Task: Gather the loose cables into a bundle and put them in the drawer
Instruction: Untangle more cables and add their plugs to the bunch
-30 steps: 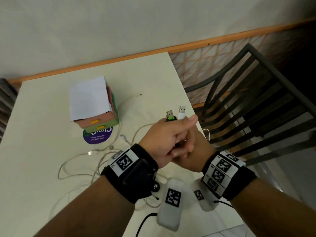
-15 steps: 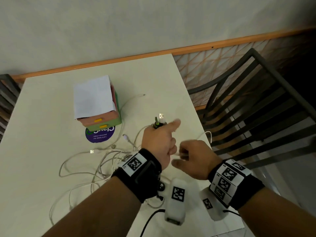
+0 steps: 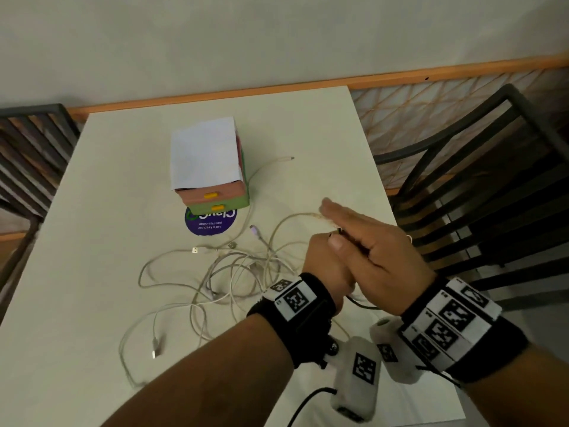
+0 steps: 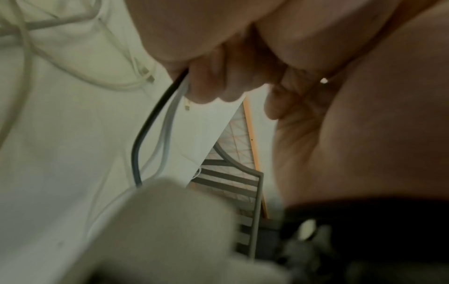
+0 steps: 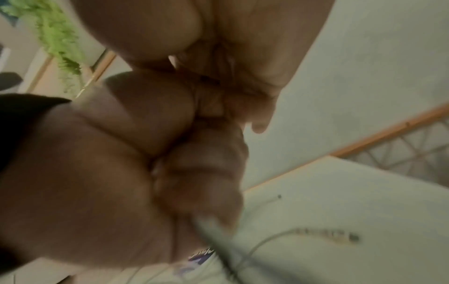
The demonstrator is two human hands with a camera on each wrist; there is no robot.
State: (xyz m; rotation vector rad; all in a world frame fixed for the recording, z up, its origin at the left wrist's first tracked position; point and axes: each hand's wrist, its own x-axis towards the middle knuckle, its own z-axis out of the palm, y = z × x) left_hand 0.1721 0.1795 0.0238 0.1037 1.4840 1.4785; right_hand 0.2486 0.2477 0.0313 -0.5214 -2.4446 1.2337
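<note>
Several pale loose cables lie tangled on the white table. My left hand is a fist over the table's right side. In the left wrist view its fingers curl round a black and a white cable that hang down. A dark plug end shows by its thumb. My right hand lies across the left fist with straight fingers that point toward the drawer box. That box has a pink and a green drawer, both closed, and paper on top.
One cable end reaches past the box to the right. A purple round sticker lies in front of the box. Dark slatted chairs stand at the right and left. The table's right edge runs just beyond my hands.
My right hand, apart from the left half a second ago, now lies flat across it. The left hand has sunk and the USB plugs no longer stick up above it.
</note>
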